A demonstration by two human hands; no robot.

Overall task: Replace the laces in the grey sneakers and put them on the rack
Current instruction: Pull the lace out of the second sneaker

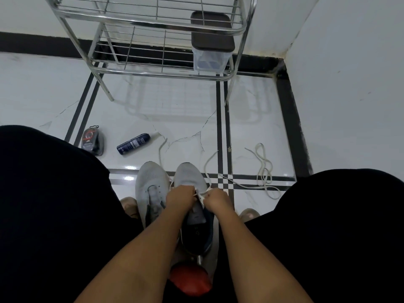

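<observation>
The task is judged to be in its middle stretch: two grey sneakers are seen standing side by side on the tiled floor, toes toward the rack, and neither has been placed on it. The right-hand sneaker [192, 193] is being worked on; a white lace [202, 195] is pinched at the eyelets by the left hand [180, 196] and the right hand [215, 199], each grip closed narrowly on the lace, and its free end is seen trailing away over the floor to the right. How many eyelets have been threaded cannot be told, as they are hidden by the hands. The left-hand sneaker [150, 189] is seen with an open tongue and no lace visible in it, so its lacing is judged to be left to do. A second loose lace [264, 167] is lying looped on the floor, well apart to the right; whether it is old or new cannot be told. The metal wire rack [153, 18] is seen against the wall with no shoes on it. On its lower shelf a clear plastic container with a dark lid [211, 43] is standing; something bluish is seen inside, too blurred to name. A dark spray can [133, 143] and a small dark pouch [93, 141] are lying on the floor to the left.
</observation>
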